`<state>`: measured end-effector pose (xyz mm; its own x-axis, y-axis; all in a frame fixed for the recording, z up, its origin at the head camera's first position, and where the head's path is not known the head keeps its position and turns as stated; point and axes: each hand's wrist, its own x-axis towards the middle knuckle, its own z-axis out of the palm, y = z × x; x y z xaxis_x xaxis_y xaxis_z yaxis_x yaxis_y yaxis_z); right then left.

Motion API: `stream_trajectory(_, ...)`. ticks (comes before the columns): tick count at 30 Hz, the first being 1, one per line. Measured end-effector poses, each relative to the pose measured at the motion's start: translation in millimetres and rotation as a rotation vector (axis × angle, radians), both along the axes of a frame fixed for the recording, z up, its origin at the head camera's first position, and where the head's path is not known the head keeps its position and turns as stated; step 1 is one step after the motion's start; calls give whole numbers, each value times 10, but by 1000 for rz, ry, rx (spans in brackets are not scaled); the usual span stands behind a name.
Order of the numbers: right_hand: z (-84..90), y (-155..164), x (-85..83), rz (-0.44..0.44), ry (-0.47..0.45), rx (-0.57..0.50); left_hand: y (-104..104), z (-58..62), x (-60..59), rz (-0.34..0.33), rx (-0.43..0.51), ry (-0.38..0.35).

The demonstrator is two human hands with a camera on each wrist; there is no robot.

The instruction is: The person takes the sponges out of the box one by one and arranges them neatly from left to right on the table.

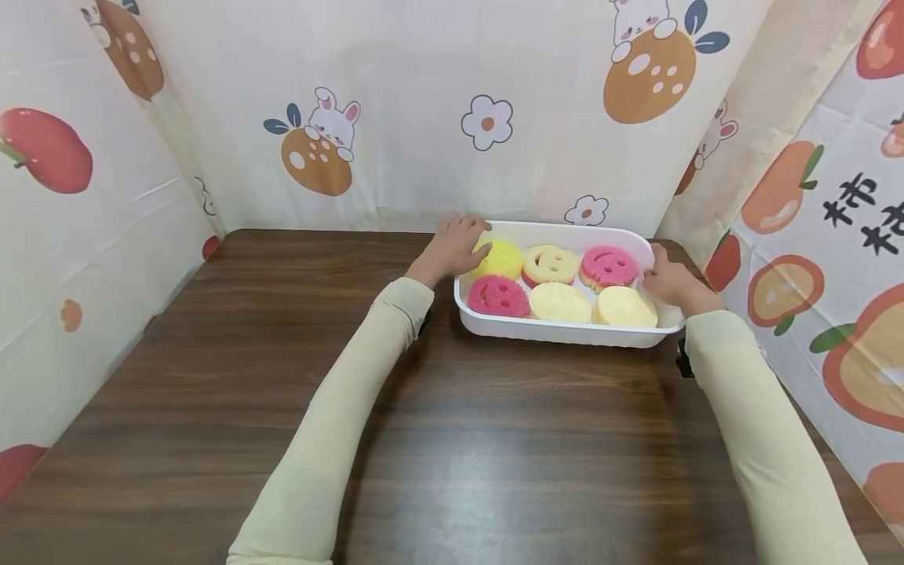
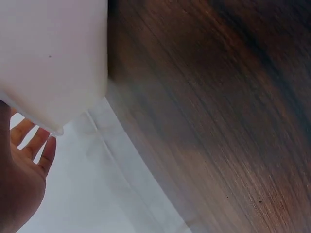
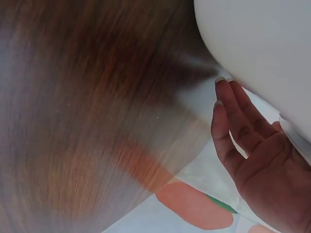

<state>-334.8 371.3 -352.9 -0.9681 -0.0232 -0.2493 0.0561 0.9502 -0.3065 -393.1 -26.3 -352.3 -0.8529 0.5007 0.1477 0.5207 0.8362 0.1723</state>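
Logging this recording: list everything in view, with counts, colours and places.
Tray: one, white, table's far right
Pink smiley sponges: two, pink, tray's front left and back right
Cream smiley sponge: one, cream, back middle
Yellow sponge: one, bright yellow, back left
Plain sponges: two, pale yellow, front middle and right
Table: one, brown, beneath
Printed cloth: count unclear, whitish, behind and both sides
Sleeves: two, pale, both arms
Left hand: one, tray's left end
Right hand: one, tray's right end
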Motion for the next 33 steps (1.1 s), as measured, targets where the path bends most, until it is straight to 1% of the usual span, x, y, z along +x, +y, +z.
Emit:
stream_trajectory(4, 9, -8, -12, 13, 4, 7, 7, -19, 2, -9, -15, 14)
stream_trajectory(10, 6, -19, -55, 31, 9, 13, -11, -46, -4, -25, -35, 11)
stream_trajectory(13, 7, -20, -62, 35, 7, 22, 6, -56, -16, -44, -61, -5)
stream_trajectory(18, -13, -2, -41, 29, 6, 41, 61, -74, -28, -89, -81, -64)
stream_trajectory(21, -28, 18, -26, 37, 22, 46, 98, -83, -31, -81, -96, -102)
stream_trajectory(24, -37, 22, -30, 40, 35, 51, 116, -88, -41, -68, -128, -108)
stream_trajectory(28, -59, 28, -27, 34, 45, 54, 142, -94, -54, -62, -157, -97)
stream_trajectory(33, -71, 19, -24, 39, 54, 53, 186, -101, -63, -28, -222, -96)
